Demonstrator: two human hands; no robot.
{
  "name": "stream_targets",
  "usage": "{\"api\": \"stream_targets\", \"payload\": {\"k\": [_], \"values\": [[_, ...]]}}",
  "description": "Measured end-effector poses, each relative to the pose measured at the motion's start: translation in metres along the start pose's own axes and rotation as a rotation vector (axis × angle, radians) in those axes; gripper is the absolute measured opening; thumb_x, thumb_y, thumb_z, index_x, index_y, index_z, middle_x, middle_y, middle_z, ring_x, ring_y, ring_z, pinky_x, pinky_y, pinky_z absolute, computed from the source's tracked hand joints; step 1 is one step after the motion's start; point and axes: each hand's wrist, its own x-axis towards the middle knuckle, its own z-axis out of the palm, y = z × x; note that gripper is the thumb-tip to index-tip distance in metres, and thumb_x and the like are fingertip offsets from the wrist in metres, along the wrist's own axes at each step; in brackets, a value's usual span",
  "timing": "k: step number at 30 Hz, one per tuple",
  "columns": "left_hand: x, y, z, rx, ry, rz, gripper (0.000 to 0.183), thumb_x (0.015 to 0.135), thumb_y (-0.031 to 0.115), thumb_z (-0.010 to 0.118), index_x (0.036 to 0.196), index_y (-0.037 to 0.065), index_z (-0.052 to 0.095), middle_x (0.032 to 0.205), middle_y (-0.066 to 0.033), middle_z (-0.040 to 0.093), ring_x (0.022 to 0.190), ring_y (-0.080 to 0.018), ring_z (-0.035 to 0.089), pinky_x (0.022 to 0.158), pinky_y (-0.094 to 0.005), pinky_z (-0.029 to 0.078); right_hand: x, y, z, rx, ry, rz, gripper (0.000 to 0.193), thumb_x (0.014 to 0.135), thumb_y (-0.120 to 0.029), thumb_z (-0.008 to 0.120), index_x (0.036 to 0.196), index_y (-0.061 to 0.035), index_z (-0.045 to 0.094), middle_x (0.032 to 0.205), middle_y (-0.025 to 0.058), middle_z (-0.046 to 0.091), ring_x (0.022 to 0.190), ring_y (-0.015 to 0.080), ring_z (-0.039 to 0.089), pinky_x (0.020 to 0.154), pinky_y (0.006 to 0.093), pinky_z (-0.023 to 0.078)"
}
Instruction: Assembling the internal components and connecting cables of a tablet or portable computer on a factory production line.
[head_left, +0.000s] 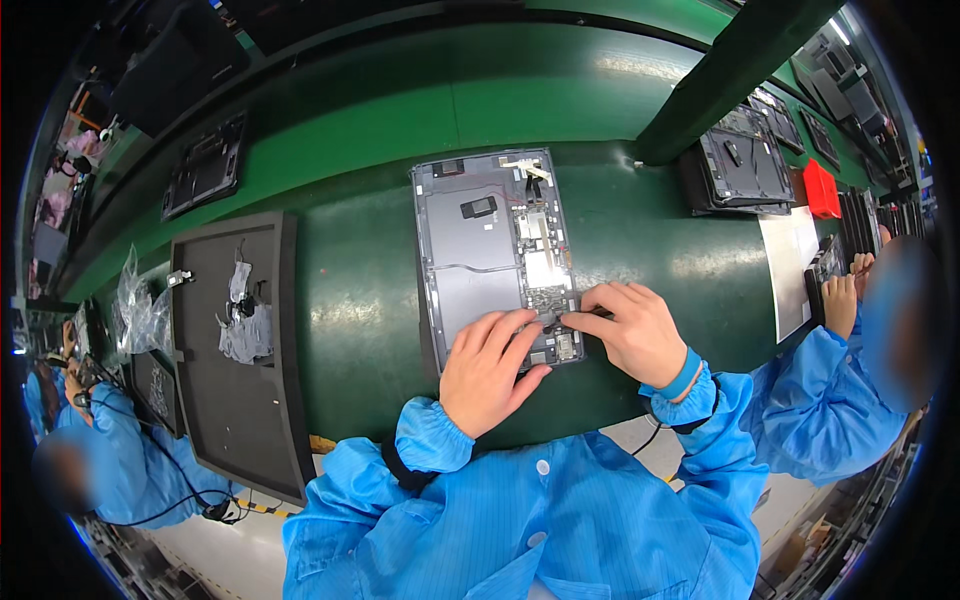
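An opened tablet-like device (pixel 470 240) lies on the green bench in front of me. Its grey inside shows, with a circuit board (pixel 540 262) along the right side and a dark cable across the middle. My left hand (pixel 490 375) rests over the device's near edge, fingers stretched and thumb apart, its fingertips at the lower part of the board. From the right, my right hand (pixel 632 332) reaches in with a blue wristband on its wrist. Its thumb and forefinger are pinched together at the same spot; whatever they hold is hidden.
To the left stands a dark foam tray (pixel 285 400) with grey bagged pieces (pixel 245 325), beside clear plastic bags (pixel 140 310). At the right are stacked device housings (pixel 740 170), a green post (pixel 735 75), a red bin (pixel 822 190) and paper (pixel 785 270). Co-workers sit on both sides.
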Motion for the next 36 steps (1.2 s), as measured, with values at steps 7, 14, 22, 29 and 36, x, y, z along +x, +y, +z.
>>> {"api": "stream_targets", "payload": {"k": [7, 14, 22, 29, 36], "values": [[-0.001, 0.001, -0.001, -0.01, 0.003, -0.006, 0.05, 0.077, 0.025, 0.076, 0.121, 0.006, 0.059, 0.129, -0.006, 0.055, 0.117, -0.0296, 0.051, 0.096, -0.0411, 0.041, 0.004, -0.008, -0.003, -0.017, -0.033, 0.019, 0.028, 0.07, -0.005, 0.064, 0.095, -0.0136, 0.073, 0.088, 0.0026, 0.057, 0.081, 0.0197, 0.061, 0.068, 0.0329, 0.047], [0.001, 0.0, 0.002, -0.027, 0.003, -0.001, 0.05, 0.077, 0.023, 0.076, 0.121, 0.007, 0.059, 0.129, -0.0066, 0.055, 0.117, -0.0298, 0.051, 0.096, -0.0417, 0.041, 0.02, -0.046, 0.002, -0.403, -0.076, -0.032, 0.011, 0.073, -0.015, 0.062, 0.079, -0.0074, 0.068, 0.082, 0.0034, 0.052, 0.078, 0.0182, 0.057, 0.065, 0.0316, 0.042], [-0.007, -0.015, -0.03, -0.24, 0.206, -0.156, 0.042, 0.081, 0.007, 0.07, 0.122, 0.005, 0.06, 0.128, -0.0125, 0.055, 0.119, -0.0321, 0.053, 0.096, -0.0396, 0.045, 0.01, 0.004, -0.008, 0.312, 0.09, 0.359, 0.026, 0.08, -0.001, 0.063, 0.102, -0.0106, 0.071, 0.092, 0.0098, 0.061, 0.081, 0.0262, 0.064, 0.071, 0.0365, 0.05], [-0.013, -0.073, -0.036, -0.262, 0.23, -0.505, 0.042, 0.087, 0.009, 0.067, 0.126, -0.003, 0.055, 0.107, -0.0141, 0.054, 0.076, -0.0227, 0.059, 0.065, -0.0311, 0.051, 0.005, 0.007, 0.042, 0.589, 0.173, 0.653, 0.033, 0.093, -0.021, 0.062, 0.114, 0.0037, 0.063, 0.095, 0.0266, 0.065, 0.082, 0.0419, 0.063, 0.072, 0.0434, 0.05], [-0.023, -0.058, -0.029, -0.221, 0.228, -0.457, 0.035, 0.091, 0.01, 0.062, 0.123, -0.004, 0.056, 0.097, -0.0199, 0.061, 0.081, -0.0339, 0.064, 0.071, -0.0398, 0.053, 0.004, -0.01, 0.042, 0.526, 0.166, 0.578, 0.028, 0.093, -0.021, 0.063, 0.1, 0.0064, 0.065, 0.078, 0.0231, 0.064, 0.071, 0.0396, 0.063, 0.062, 0.0418, 0.048]]}}
